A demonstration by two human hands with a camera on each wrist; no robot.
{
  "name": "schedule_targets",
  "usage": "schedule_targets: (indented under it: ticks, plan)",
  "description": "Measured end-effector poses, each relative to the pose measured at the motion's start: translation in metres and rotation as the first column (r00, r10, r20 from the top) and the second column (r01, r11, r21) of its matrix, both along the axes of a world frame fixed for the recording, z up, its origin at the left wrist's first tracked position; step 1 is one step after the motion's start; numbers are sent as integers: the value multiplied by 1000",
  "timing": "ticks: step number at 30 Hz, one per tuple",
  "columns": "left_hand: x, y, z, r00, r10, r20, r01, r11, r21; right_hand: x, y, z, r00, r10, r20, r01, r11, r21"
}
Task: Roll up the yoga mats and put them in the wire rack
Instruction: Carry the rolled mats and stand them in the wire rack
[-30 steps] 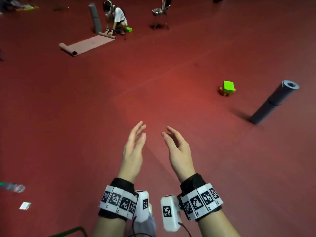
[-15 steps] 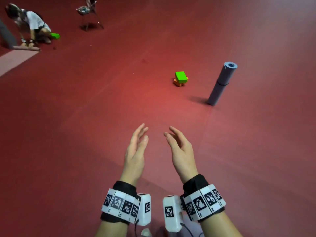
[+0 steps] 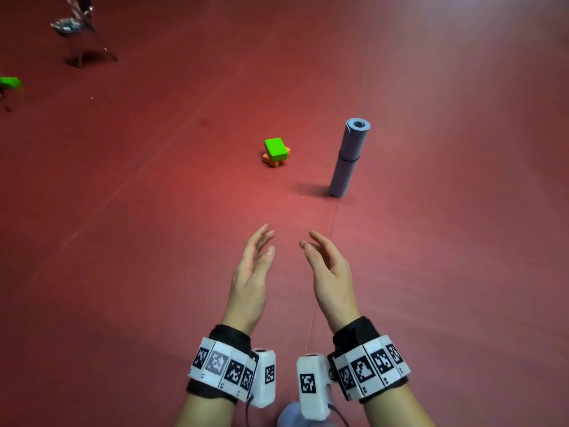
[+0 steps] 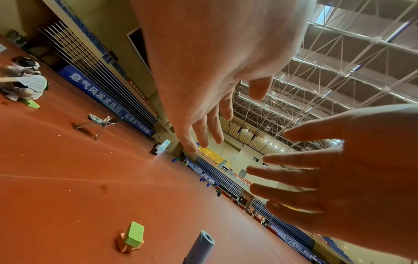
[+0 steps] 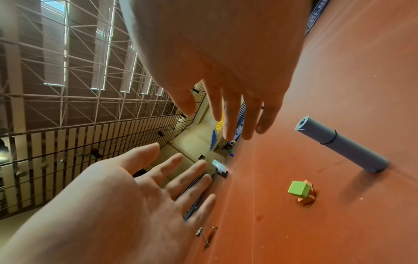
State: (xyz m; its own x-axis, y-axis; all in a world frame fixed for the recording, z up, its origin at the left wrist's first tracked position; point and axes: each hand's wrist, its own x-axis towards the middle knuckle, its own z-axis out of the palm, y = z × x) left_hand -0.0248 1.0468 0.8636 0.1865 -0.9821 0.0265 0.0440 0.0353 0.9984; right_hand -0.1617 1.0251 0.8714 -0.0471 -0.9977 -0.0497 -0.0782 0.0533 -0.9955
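Both hands' fingers (image 3: 260,241) released, empty; rolled grey mat (image 3: 349,158) upright, wire rack out of sight.

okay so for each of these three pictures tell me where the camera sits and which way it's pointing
Head: worn on the head, looking forward and down at the red floor; left hand and right hand open, with both wristbands.
Left wrist: along the left hand toward hall and roof; right hand shows.
Right wrist: along the right hand toward roof and floor; left hand shows.
Shared: all see the upright rolled mat and green block.
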Motion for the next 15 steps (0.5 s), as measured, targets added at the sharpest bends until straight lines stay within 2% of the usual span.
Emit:
schedule_targets:
  ticks: [7, 15]
  plan:
    - [-60, -93, 9, 999, -28, 36, 29, 999, -20, -65, -87, 3, 997, -65, 48, 65, 998, -10]
    - [-95, -196, 7, 996, -70, 54, 71, 997, -14, -108, -177, 2, 981, -179, 69, 178, 984, 11]
